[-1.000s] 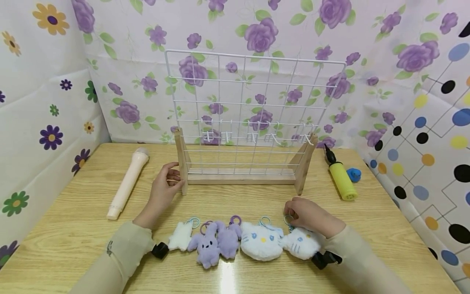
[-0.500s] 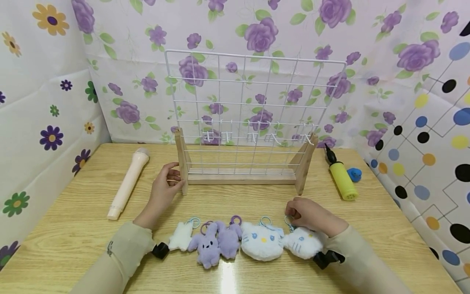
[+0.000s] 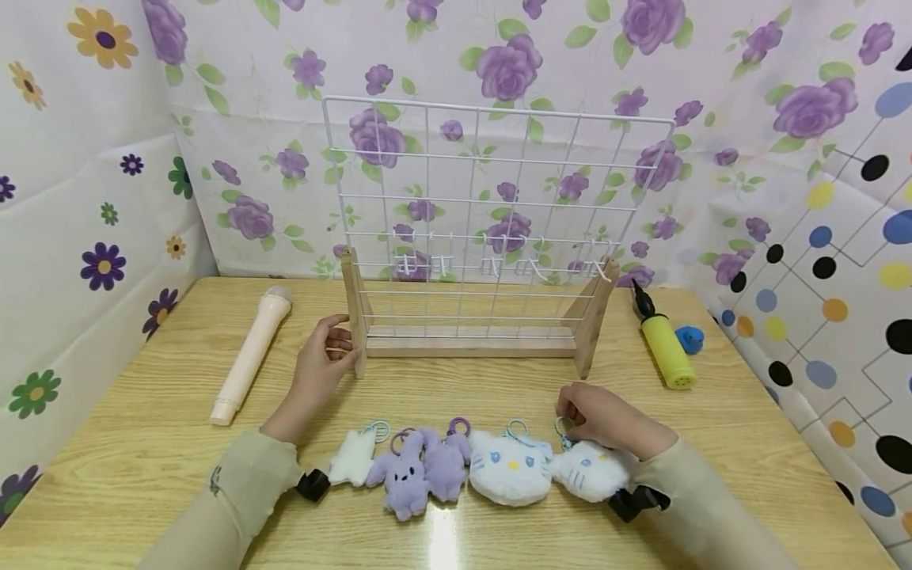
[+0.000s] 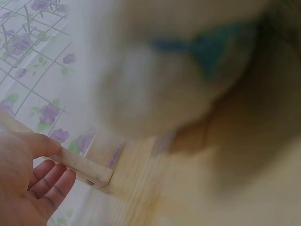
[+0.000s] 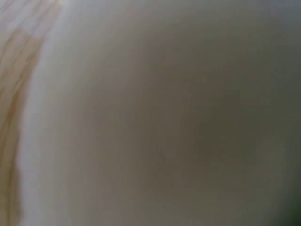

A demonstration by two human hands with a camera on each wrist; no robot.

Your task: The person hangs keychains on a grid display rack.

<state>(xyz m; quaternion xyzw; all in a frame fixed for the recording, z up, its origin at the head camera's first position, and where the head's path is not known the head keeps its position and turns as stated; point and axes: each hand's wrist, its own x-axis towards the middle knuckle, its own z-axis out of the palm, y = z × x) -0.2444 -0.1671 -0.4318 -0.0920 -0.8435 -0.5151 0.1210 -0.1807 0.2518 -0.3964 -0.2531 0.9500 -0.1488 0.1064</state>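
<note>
In the head view, a white wire grid rack (image 3: 470, 203) stands in a wooden base (image 3: 470, 347), with several white hooks (image 3: 492, 266) on its lower rows. My left hand (image 3: 322, 358) holds the base's left upright (image 3: 355, 317); the left wrist view has the thumb (image 4: 44, 145) against the wood and the fingers curled on its other side. Farther right, my right hand (image 3: 606, 416) pinches the blue ring (image 3: 563, 428) of a white cat plush keychain (image 3: 590, 470) lying on the table. That plush's right side is partly hidden by the wrist. A blurred pale surface fills most of the right wrist view.
Left of that plush lie a bigger white cat plush (image 3: 510, 469), two purple plush keychains (image 3: 406, 479) and a white star-like plush (image 3: 352, 457). A pale microphone-shaped stick (image 3: 252, 356) lies at left. A yellow hand pump (image 3: 666, 348) and small blue toy (image 3: 689, 340) sit at right.
Both hands keep their places; the right hand has barely shifted to the right. The head view has drifted slightly. Rack and plush keychains stay where they were.
</note>
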